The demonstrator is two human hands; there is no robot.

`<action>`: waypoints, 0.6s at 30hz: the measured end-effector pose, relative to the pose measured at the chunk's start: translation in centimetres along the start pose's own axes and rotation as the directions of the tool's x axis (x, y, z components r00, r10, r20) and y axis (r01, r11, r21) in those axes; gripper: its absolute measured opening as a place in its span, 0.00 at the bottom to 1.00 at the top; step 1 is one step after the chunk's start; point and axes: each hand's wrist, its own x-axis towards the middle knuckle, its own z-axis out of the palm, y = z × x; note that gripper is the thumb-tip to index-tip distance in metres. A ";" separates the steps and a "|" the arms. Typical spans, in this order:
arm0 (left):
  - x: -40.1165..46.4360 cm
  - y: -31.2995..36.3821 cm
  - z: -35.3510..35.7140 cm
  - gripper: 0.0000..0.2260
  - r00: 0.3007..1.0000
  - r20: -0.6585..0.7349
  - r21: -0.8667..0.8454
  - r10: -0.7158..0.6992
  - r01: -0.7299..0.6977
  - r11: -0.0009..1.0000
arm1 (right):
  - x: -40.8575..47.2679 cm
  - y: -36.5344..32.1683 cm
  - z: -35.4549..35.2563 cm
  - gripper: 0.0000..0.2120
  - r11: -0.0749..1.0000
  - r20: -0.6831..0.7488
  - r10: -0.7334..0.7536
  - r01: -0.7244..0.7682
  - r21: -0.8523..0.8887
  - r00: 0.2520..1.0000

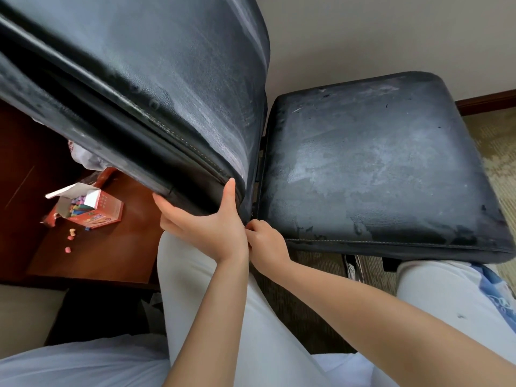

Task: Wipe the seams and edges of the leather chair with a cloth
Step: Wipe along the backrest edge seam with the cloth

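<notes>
Leather chair: black, in two visible parts. Backrest (134,88) fills the upper left of the view, tilted; seat cushion (382,169) lies to its right, flat, front edge nearest the camera. Both surfaces carry a whitish, streaky film. A stitched seam (192,148) runs along the backrest's side edge down to its lower corner.

Left hand (206,227): at the backrest's lower corner. Thumb extended upward along the edge beside the seam's lower end; the other fingers (164,208) curl under the corner from the left, so the corner sits between thumb and fingers, gripped.

Right hand (265,244): just beside the left hand, touching it, at the gap between backrest and seat cushion, next to the cushion's near left corner. Fingers curled tight with tips pressed together toward the gap. Cannot tell whether they pinch anything; no cloth can be made out in either hand.

Surroundings: person's legs in light trousers (223,317) below the chair. At left, a dark wooden desk (106,247) carrying an open red box of coloured chalk (89,208), with a few loose pink pieces (69,241) near it. Patterned carpet (497,163) at right, beige wall (363,32) behind.
</notes>
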 end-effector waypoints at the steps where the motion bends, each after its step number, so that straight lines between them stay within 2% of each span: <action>1: 0.1 0.0 -0.1 0.50 1.000 0.000 0.001 0.003 -0.003 1.000 | -0.1 0.0 0.1 0.15 1.000 0.015 0.000 0.000 -0.007 1.000; 7: 0.3 0.2 -0.4 0.48 1.000 0.017 -0.034 -0.008 0.009 0.999 | -0.4 0.4 0.4 0.17 0.990 0.242 0.138 -0.124 -0.071 0.961; 11: 0.5 0.2 -0.4 0.47 1.000 0.028 -0.039 0.001 0.000 0.999 | -0.6 -0.1 0.8 0.18 0.983 0.182 0.180 -0.182 -0.006 0.967; 16: 0.4 0.3 -0.5 0.47 0.999 0.037 -0.026 0.015 -0.014 1.000 | 0.0 0.2 1.0 0.16 0.968 0.267 0.252 -0.243 -0.068 0.930; 18: 0.4 0.2 -0.7 0.47 0.999 0.037 -0.016 0.025 -0.025 1.000 | -0.3 -0.2 0.8 0.17 0.968 0.184 0.246 -0.252 0.006 0.952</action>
